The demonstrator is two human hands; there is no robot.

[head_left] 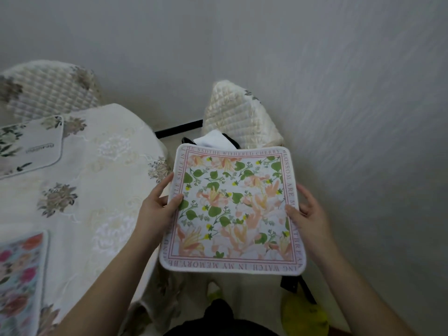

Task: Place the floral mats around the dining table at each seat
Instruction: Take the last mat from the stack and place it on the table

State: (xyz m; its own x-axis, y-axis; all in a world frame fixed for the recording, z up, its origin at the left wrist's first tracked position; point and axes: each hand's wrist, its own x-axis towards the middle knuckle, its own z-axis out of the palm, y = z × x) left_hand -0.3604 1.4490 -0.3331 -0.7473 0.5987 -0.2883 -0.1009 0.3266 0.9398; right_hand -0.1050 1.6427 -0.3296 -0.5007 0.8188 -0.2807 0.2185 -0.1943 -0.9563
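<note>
While both hands pinched its side edges, left hand [160, 204] and right hand [306, 212], the peach floral mat [232, 207] hung level right of the dining table [101, 185], off its edge; its seat likely lay leftward, nearer the left hand.

You held the mat [232, 209] between your left hand [157, 209] and right hand [308, 214], to the right of the table [101, 190]. Two more mats (one far-left [29, 146], one near-left [19, 282]) lay on it. One chair [48, 88] stood behind the table, another [240, 117] beyond your mat.
</note>
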